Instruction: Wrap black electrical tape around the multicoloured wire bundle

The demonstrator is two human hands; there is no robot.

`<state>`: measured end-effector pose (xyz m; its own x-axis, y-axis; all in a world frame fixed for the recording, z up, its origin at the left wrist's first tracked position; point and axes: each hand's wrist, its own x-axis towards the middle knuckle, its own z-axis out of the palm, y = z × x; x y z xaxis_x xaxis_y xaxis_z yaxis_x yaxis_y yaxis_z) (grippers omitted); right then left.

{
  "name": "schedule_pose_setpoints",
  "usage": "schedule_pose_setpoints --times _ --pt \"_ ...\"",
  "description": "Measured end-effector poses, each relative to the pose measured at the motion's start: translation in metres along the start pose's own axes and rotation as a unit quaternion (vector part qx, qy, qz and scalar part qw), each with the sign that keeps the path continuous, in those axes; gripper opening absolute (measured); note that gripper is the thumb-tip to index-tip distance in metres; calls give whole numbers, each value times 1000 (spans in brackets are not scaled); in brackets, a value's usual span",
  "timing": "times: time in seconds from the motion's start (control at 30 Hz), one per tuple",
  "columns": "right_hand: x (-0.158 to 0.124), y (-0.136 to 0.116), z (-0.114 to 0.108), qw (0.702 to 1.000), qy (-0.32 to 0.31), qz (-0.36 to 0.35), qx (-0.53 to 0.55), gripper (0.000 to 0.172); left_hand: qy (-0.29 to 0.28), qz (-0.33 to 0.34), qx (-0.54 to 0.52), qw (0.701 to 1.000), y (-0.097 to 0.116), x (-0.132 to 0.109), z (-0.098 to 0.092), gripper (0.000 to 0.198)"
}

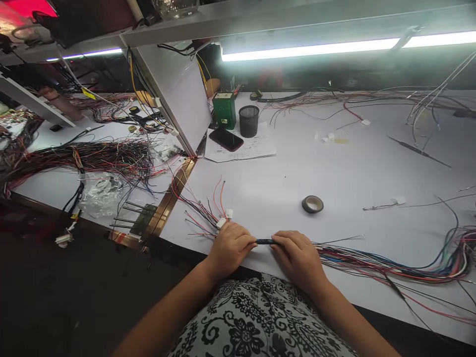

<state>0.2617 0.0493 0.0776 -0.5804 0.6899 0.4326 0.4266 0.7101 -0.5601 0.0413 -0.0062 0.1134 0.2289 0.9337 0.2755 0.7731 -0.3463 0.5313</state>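
A wire harness (372, 267) runs along the front of the white table, its loose wires trailing to the right. Between my hands shows a short dark, wrapped-looking stretch of it. My left hand (232, 247) is closed around the harness near its left end, where white connectors (222, 222) and thin red and black wire ends fan out. Close beside it, my right hand (296, 255) grips the same bundle with fingers wrapped over it. A roll of black tape (312, 204) lies on the table beyond my right hand, apart from it.
A phone (226, 139) rests on paper sheets (256, 148) at the back left, near a green box (224, 110) and a black mesh cup (249, 121). Past the divider (174, 84) lies a large wire pile (96, 158). A pointed tool (420, 151) lies at the right.
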Motion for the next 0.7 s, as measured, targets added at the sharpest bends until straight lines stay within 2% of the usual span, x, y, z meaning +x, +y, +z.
schedule_pose_setpoints --times 0.33,0.7 --pt "-1 1 2 1000 -7 19 2 23 -96 -103 -50 989 -3 13 0 27" --pt "1 -3 -1 1000 -13 9 -8 18 -133 -167 29 977 -5 22 8 27"
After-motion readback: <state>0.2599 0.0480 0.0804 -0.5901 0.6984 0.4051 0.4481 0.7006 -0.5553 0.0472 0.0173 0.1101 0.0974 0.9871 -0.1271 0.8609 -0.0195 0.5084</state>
